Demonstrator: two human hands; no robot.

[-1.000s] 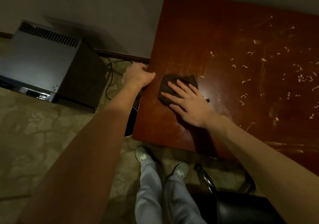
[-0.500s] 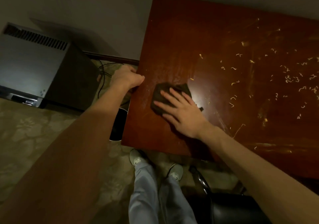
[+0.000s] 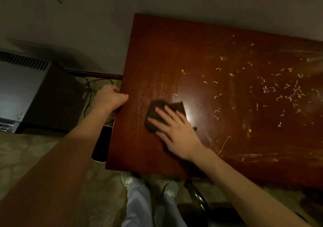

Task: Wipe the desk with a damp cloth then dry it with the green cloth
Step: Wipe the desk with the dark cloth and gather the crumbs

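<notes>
Head view.

- A dark crumpled cloth [image 3: 154,108] lies on the left part of the glossy reddish-brown wooden desk [image 3: 174,52], near the front.
- The right hand [image 3: 176,134] is laid flat on it, fingers straight and spread, pressing and not gripping.
- The left hand [image 3: 108,98] is curled over the desk's left edge, thumb on top.
- Handling, judged: the cloth is soft, light and limp. It should slide easily on the lacquer under a flat palm. For lifting, a bunched corner would be pinched.
- Its colour cannot be told in the dim light.
- The surface is hard and smooth, with streaky smears.
- Pale curled crumbs [image 3: 279,90] are scattered well to the right, untouched.
- On the patterned floor a grey vented metal box [image 3: 21,87] stands to the left.
</notes>
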